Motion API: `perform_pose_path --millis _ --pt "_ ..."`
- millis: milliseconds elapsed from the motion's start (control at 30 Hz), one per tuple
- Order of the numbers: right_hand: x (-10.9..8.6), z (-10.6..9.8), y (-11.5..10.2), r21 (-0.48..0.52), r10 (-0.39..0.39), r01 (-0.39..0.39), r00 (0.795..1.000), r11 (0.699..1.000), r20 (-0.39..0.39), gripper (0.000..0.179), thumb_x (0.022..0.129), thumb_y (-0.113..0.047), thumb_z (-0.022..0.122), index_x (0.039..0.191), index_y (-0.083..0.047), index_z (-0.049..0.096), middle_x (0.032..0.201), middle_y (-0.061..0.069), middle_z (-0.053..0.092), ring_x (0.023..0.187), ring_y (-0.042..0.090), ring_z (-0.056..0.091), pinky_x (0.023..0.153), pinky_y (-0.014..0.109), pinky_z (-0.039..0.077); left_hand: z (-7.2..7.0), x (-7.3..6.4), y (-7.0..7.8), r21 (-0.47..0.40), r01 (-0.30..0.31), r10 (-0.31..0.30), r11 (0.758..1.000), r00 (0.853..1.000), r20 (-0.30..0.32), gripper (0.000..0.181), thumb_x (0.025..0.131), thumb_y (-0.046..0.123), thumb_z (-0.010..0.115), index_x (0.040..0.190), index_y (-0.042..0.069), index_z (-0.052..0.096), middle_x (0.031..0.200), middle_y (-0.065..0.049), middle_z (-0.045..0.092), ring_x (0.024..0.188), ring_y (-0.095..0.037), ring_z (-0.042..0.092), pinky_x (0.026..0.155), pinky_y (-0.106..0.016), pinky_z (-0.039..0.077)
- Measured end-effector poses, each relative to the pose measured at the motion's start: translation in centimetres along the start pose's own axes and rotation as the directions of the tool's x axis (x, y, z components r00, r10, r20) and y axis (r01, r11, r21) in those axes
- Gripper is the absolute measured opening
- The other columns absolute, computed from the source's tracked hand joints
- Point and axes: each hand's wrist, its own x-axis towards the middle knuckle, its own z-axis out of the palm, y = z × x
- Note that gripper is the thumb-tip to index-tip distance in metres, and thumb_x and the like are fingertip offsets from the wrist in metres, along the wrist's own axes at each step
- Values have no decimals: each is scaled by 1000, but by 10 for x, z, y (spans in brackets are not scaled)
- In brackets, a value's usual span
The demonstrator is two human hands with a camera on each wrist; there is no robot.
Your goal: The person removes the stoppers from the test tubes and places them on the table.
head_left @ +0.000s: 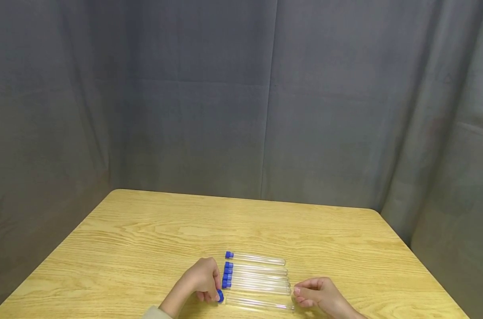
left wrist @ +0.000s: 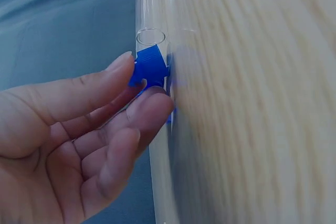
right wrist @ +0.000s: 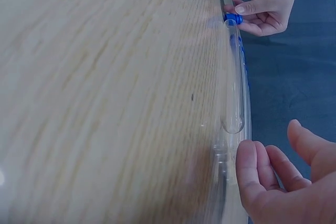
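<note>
From the head camera, a clear glass uncapped tube point(head_left: 260, 303) lies on its side near the close edge of a pale wood table point(head_left: 165, 221). At the tube's mouth, on its left, a person's left hand point(head_left: 204, 278) pinches a small blue cap point(head_left: 220, 296) between thumb and fingers; the cap sits just beside the mouth. A light sleeve point(head_left: 156, 313) shows at that wrist. Just beyond the uncapped tube, a close bunch of capped tubes point(head_left: 261, 281) lies roughly parallel to it, blue caps at the same end as its mouth. Farther beyond it, set apart from the bunch, lies a single capped tube point(head_left: 259, 258). To the right of the uncapped tube, near its rounded end, is the right hand point(head_left: 318, 293), fingers gently bent. A grey curtain point(head_left: 205, 110) hangs far behind the tube and to both sides. From the left wrist camera, the cap is gripped by thumb and fingertips close to the uncapped tube's round mouth; whether the two touch is hard to tell. From the right wrist camera, the uncapped tube stretches away, the cap and left hand at its far end. By its near, rounded end the right hand is spread loosely, thumb apart from fairly straight fingers, with nothing in its grasp.
</note>
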Motion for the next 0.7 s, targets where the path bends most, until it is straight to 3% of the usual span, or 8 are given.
perform_pose_path --millis 333,567,700 --pt "2 0 3 21 -12 12 1000 1000 13 33 88 -13 56 100 18 53 87 8 64 78 16 62 74 30 52 0 0 -3 -4 -52 52 999 999 1 20 58 -11 75 59 1 59 48 -1 55 39 -14 55 37 -25 48" --pt "1 0 3 8 -18 18 1000 1000 7 32 88 -10 56 100 19 52 87 9 64 77 17 62 73 30 52 0 1 -3 -4 34 -34 999 999 1 21 58 -8 77 59 3 59 47 -1 54 38 -12 54 38 -25 48" --pt "-1 0 -1 -36 -16 15 999 999 -30 34 87 -12 58 102 18 53 87 9 63 78 18 61 74 32 52 -4 0 -2 -23 52 -53 998 998 -17 19 61 -6 76 64 2 59 51 -3 55 40 -14 54 39 -25 49"
